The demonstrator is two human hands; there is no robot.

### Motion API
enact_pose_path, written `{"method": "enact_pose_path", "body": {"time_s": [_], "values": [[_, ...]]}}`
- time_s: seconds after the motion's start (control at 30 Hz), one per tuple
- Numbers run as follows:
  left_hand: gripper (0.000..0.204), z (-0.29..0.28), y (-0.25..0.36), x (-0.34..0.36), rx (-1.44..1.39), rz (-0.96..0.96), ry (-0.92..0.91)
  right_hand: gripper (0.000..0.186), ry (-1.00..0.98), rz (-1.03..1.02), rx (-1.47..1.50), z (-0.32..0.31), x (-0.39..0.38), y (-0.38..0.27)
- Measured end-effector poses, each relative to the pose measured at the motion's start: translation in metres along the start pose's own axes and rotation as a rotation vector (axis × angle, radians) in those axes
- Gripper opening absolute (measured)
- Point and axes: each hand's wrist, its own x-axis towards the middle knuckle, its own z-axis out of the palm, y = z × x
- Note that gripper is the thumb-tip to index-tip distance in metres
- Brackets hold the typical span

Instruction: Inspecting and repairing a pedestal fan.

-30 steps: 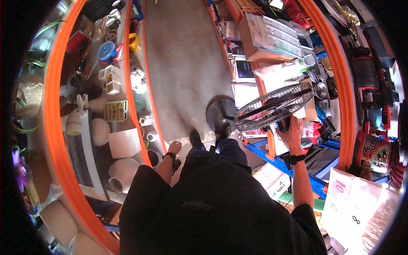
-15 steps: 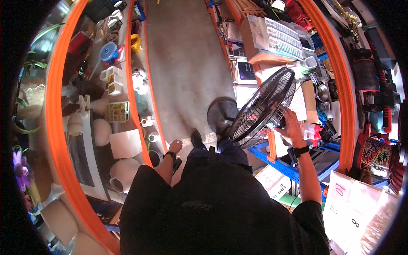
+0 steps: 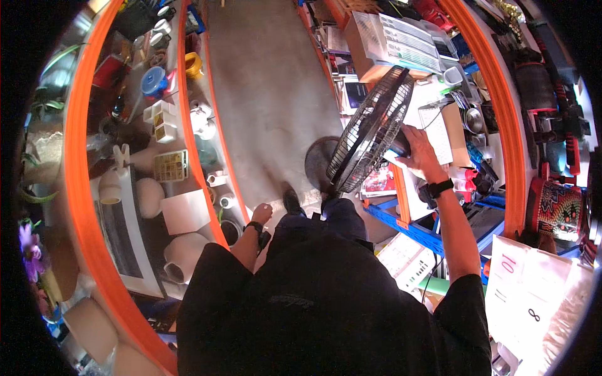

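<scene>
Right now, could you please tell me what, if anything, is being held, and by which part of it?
The right hand holds the black fan by the dark housing at its back; the left hand is curled, with nothing visible in it.

A black fan stands upright on the floor, ahead and slightly right — its round wire cage tilted and seen nearly edge-on, its dark disc base flat and partly hidden behind the cage.
</scene>
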Motion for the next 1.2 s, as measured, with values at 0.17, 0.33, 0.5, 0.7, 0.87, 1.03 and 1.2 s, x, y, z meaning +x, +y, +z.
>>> {"method": "enact_pose_path", "body": {"time_s": [0.17,0.33,0.5,0.7,0.87,1.03,1.2], "values": [[0.016,-0.003,-0.024,-0.010,0.037,0.168,0.082,0.108,-0.016,-0.052,-0.007,-0.002,0.035,-0.013],[0.021,-0.006,-0.049,-0.020,-0.027,-0.034,0.045,0.107,-0.008,-0.083,-0.067,0.002,0.042,-0.004],[0.029,-0.005,-0.105,-0.027,0.158,-0.138,-0.085,0.105,-0.066,-0.045,-0.026,0.006,0.065,0.004],[0.031,-0.005,-0.067,-0.032,-0.126,-0.163,0.041,0.103,-0.032,0.063,0.060,-0.002,0.020,-0.001],[0.036,-0.006,-0.021,-0.025,-0.184,-0.127,0.091,0.097,0.014,0.191,0.090,-0.007,-0.041,-0.002],[0.030,-0.010,-0.016,-0.015,0.111,0.123,0.091,0.097,0.094,0.267,0.106,-0.006,-0.077,0.005],[0.026,-0.012,0.008,-0.018,0.092,0.091,0.065,0.100,0.090,0.374,0.106,-0.001,-0.107,0.020]]}}
